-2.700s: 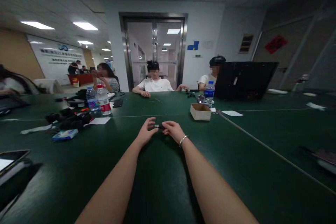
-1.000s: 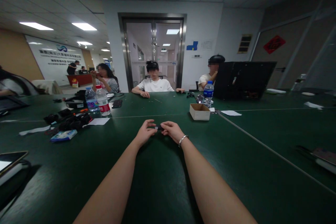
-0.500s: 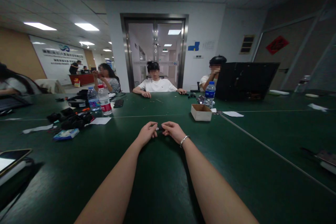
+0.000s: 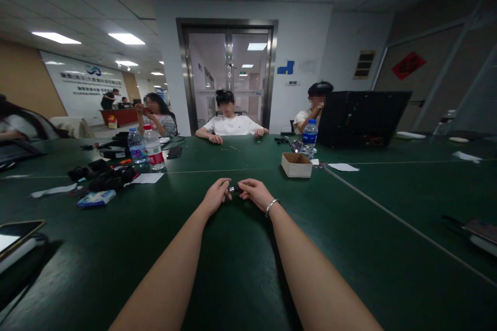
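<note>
"In the head view, where's the thing being handled?"
"The small dark piece (image 4: 235,189) sits between the hands, over the worktop (image 4: 240,264), left of the open box (image 4: 296,166) and slightly nearer the camera."
"And the grip?"
"The right hand (image 4: 255,192) pinches it; whether the left hand (image 4: 216,196) grasps its shiny end or only sits beside it, I can't tell."
"Which step?"
"Fine two-handed handling, I'd judge; the next move calls for steady fingertips."
"Pose?"
"Both hands reach forward, left of the box, fingers curled, fingertips facing each other."
</note>
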A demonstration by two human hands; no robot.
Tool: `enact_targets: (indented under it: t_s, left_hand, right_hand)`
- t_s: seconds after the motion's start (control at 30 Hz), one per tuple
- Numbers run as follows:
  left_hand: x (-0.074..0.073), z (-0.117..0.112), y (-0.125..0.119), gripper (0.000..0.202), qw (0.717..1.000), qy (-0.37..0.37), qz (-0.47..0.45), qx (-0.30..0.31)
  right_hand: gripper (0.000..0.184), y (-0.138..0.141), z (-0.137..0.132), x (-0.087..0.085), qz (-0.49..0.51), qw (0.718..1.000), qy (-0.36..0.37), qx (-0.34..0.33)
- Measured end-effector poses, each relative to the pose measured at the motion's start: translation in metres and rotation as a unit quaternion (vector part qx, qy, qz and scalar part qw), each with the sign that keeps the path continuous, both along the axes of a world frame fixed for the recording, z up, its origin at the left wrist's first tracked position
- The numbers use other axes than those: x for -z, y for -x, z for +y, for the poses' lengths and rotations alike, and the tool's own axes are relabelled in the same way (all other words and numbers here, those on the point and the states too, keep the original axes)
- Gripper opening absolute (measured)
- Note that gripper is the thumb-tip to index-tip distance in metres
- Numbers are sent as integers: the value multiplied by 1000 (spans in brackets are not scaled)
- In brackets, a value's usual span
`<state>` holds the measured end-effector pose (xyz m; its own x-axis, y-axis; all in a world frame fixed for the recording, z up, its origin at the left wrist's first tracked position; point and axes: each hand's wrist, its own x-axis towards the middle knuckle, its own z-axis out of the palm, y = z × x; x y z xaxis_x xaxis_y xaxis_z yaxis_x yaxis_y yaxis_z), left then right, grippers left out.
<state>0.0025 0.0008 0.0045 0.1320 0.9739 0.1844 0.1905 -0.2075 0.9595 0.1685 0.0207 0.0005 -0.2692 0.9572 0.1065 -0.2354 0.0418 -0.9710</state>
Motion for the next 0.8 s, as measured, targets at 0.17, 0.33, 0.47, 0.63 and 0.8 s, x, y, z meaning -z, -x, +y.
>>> enact_targets:
  t_s: [0.17, 0.33, 0.47, 0.63, 0.8]
  left_hand:
    - [-1, -1, 0, 45, 1000, -16, 13, 4]
    - [1, -1, -1, 48, 1000, -23, 6, 18]
    - [1, -2, -2, 43, 999, -23, 23, 30]
    - [2, -2, -1, 44, 999, -43, 11, 20]
    - [1, -1, -1, 34, 999, -23, 21, 24]
  right_hand:
    - [19, 0, 1, 1, -4, 1000, 2, -3]
    - [19, 1, 1, 1, 4, 1000, 9, 6]
    - [19, 1, 0, 1, -2, 1000, 4, -1]
    - [20, 1, 1, 1, 9, 1000, 5, -2]
    - [20, 1, 1, 1, 6, 1000, 8, -7]
